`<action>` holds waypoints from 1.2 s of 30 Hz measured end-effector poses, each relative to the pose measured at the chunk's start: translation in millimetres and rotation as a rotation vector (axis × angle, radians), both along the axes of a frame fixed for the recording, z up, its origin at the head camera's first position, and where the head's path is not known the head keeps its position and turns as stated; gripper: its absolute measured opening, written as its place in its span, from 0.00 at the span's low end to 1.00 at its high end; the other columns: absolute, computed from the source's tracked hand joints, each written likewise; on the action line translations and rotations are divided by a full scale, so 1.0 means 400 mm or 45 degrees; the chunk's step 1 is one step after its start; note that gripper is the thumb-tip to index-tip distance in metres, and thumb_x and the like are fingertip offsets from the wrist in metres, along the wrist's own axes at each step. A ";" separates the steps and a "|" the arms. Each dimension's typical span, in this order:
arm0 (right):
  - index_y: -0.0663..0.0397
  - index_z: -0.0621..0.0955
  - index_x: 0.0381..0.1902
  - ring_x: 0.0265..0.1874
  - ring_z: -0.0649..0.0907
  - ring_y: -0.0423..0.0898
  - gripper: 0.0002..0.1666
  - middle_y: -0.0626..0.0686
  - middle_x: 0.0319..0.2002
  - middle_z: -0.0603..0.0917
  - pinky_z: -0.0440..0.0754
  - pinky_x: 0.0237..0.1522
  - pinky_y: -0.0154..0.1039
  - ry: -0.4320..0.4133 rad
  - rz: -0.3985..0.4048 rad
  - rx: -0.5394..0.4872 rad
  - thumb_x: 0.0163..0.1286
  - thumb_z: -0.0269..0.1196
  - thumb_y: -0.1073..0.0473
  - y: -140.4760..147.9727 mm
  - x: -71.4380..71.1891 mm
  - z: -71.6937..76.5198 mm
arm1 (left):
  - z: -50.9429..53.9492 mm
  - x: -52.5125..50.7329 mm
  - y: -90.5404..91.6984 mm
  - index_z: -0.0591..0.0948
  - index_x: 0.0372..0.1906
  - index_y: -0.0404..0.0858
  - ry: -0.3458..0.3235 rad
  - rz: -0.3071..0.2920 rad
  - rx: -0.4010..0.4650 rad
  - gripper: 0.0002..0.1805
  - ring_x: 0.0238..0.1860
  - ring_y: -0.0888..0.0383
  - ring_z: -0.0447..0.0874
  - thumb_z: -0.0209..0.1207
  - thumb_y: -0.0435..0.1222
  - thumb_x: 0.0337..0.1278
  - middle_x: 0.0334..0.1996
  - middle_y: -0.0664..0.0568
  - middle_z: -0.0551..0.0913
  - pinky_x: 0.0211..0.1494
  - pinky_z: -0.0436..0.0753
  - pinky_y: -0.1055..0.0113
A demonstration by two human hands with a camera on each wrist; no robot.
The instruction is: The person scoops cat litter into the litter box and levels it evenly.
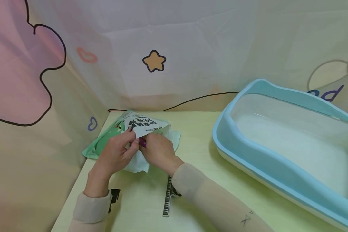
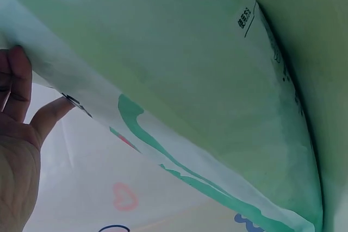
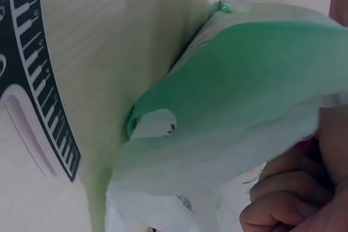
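Observation:
A green and white printed plastic bag (image 1: 110, 140) lies at the left back of the table, its mouth edge lifted. My left hand (image 1: 120, 149) pinches the bag's edge between thumb and fingers; in the left wrist view the hand (image 2: 19, 129) is at the far left, beside the bag's broad side (image 2: 179, 69). My right hand (image 1: 159, 149) is at the bag's mouth, its fingers curled round a small purple object (image 1: 142, 142), mostly hidden, so its kind cannot be told. The right wrist view shows the curled fingers (image 3: 288, 194) below the bag's green flap (image 3: 244, 69).
A large light-blue and white open tray (image 1: 249, 135) fills the right side of the table. Below the right forearm lies a dark strip with ruler marks (image 1: 167, 199). A printed cloth (image 1: 191, 58) hangs behind and to the left.

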State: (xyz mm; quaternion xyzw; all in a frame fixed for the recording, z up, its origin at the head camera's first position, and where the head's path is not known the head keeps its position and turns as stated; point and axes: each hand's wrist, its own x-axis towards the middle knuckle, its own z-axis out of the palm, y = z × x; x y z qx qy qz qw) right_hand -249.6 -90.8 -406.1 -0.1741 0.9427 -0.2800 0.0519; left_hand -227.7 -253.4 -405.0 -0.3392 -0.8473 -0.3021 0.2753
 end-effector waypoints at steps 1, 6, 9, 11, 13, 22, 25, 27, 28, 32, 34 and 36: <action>0.41 0.83 0.36 0.21 0.77 0.43 0.13 0.45 0.22 0.78 0.72 0.18 0.38 -0.005 0.000 0.004 0.75 0.61 0.42 0.000 -0.002 -0.002 | -0.001 0.000 0.002 0.65 0.22 0.41 0.000 0.001 0.005 0.16 0.22 0.67 0.55 0.55 0.23 0.58 0.18 0.57 0.61 0.62 0.82 0.43; 0.42 0.85 0.42 0.24 0.79 0.45 0.14 0.47 0.25 0.81 0.73 0.20 0.38 -0.034 -0.002 0.028 0.76 0.60 0.41 -0.003 -0.016 -0.014 | -0.006 -0.001 0.006 0.64 0.21 0.41 0.001 -0.009 0.025 0.16 0.22 0.66 0.54 0.54 0.23 0.57 0.18 0.56 0.59 0.63 0.82 0.44; 0.43 0.85 0.48 0.27 0.80 0.46 0.15 0.48 0.30 0.83 0.73 0.21 0.38 -0.025 -0.004 0.027 0.76 0.60 0.42 -0.007 -0.023 -0.019 | -0.006 -0.003 0.008 0.64 0.21 0.42 -0.001 -0.022 0.028 0.17 0.22 0.66 0.54 0.54 0.23 0.57 0.18 0.56 0.59 0.64 0.81 0.43; 0.43 0.84 0.53 0.29 0.80 0.46 0.17 0.49 0.35 0.86 0.75 0.23 0.38 -0.011 -0.005 0.033 0.76 0.60 0.42 -0.010 -0.027 -0.021 | -0.005 -0.003 0.008 0.64 0.21 0.42 -0.006 -0.027 0.026 0.17 0.22 0.66 0.54 0.54 0.23 0.57 0.18 0.56 0.58 0.64 0.81 0.43; 0.43 0.84 0.57 0.31 0.81 0.47 0.19 0.50 0.40 0.88 0.76 0.25 0.40 0.003 -0.006 0.039 0.76 0.60 0.42 -0.014 -0.031 -0.021 | -0.004 -0.003 0.009 0.64 0.21 0.42 -0.010 -0.028 0.024 0.17 0.22 0.66 0.55 0.54 0.23 0.58 0.18 0.57 0.59 0.65 0.81 0.46; 0.44 0.83 0.55 0.36 0.83 0.46 0.18 0.51 0.48 0.88 0.83 0.33 0.44 -0.055 0.019 0.156 0.80 0.54 0.44 -0.039 -0.044 -0.010 | -0.003 -0.001 0.003 0.65 0.22 0.42 -0.002 -0.029 0.023 0.16 0.23 0.66 0.56 0.55 0.23 0.58 0.19 0.56 0.60 0.60 0.80 0.69; 0.43 0.83 0.55 0.36 0.83 0.46 0.18 0.51 0.49 0.88 0.83 0.33 0.44 -0.069 0.020 0.165 0.80 0.53 0.44 -0.041 -0.046 -0.012 | -0.005 0.001 0.002 0.65 0.22 0.42 -0.015 -0.017 0.014 0.17 0.23 0.67 0.56 0.55 0.23 0.58 0.18 0.56 0.59 0.65 0.82 0.52; 0.43 0.83 0.55 0.36 0.83 0.47 0.18 0.51 0.49 0.88 0.82 0.32 0.44 -0.076 0.015 0.167 0.80 0.53 0.44 -0.043 -0.048 -0.014 | -0.006 0.003 0.001 0.65 0.22 0.42 -0.030 -0.017 0.016 0.17 0.23 0.67 0.56 0.54 0.23 0.58 0.18 0.56 0.59 0.66 0.81 0.49; 0.43 0.82 0.55 0.35 0.83 0.47 0.18 0.50 0.49 0.88 0.82 0.32 0.44 -0.080 0.013 0.170 0.80 0.53 0.44 -0.044 -0.049 -0.015 | -0.007 0.003 0.001 0.65 0.22 0.42 -0.034 -0.015 0.012 0.17 0.23 0.67 0.56 0.54 0.23 0.59 0.18 0.56 0.59 0.66 0.81 0.49; 0.43 0.83 0.54 0.36 0.83 0.47 0.18 0.51 0.48 0.88 0.83 0.33 0.44 -0.074 0.018 0.191 0.80 0.52 0.44 -0.049 -0.051 -0.019 | -0.007 0.002 0.000 0.65 0.22 0.42 -0.035 -0.027 0.012 0.17 0.23 0.67 0.56 0.54 0.22 0.58 0.18 0.56 0.59 0.65 0.81 0.45; 0.43 0.83 0.54 0.37 0.84 0.47 0.17 0.51 0.49 0.88 0.83 0.34 0.44 -0.068 0.024 0.202 0.80 0.52 0.45 -0.050 -0.053 -0.021 | -0.006 0.001 0.000 0.65 0.22 0.42 -0.024 -0.035 0.009 0.17 0.22 0.67 0.56 0.55 0.22 0.58 0.18 0.56 0.58 0.63 0.81 0.42; 0.43 0.84 0.53 0.38 0.84 0.46 0.17 0.50 0.49 0.88 0.84 0.35 0.44 -0.070 0.028 0.209 0.80 0.53 0.45 -0.050 -0.054 -0.023 | -0.006 0.000 0.000 0.65 0.22 0.42 -0.031 -0.038 0.010 0.17 0.22 0.67 0.55 0.54 0.22 0.58 0.18 0.56 0.58 0.63 0.81 0.42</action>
